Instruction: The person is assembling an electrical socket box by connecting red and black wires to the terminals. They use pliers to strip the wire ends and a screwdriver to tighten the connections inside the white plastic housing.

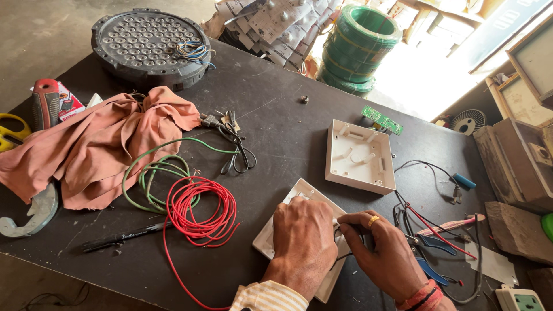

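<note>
Left hand [302, 242] pressed flat, fingers curled down on white switch plate [299, 193] lying slantwise on dark table [288, 126], right hand [383, 250] just beside, pinching thin black wire [345, 230] at plate's right edge.

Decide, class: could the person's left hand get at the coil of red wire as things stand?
Probably yes. The left hand rests on the white plate, and the coil of red wire lies just to its left on the dark table, with only bare tabletop between them. The hand would have to let go of the plate first.
</note>
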